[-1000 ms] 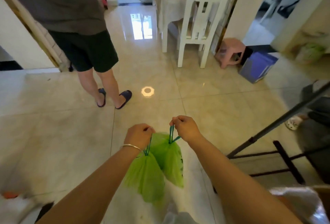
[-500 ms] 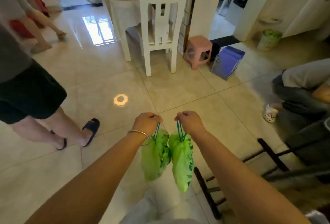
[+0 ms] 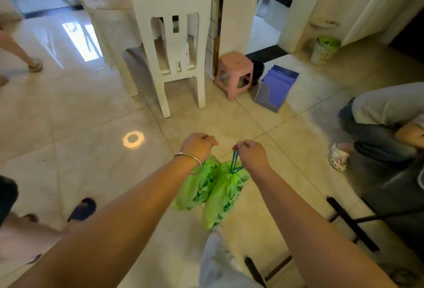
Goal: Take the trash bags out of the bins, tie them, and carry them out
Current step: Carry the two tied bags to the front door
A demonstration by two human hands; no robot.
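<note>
Left hand point(image 3: 198, 144) and right hand point(image 3: 252, 153), each clenched on drawstrings, two green trash bags point(image 3: 226, 192) hanging at 6 o'clock. Risks: string slipping; bags snagging white chair point(image 3: 173, 42) at 12 o'clock.
</note>
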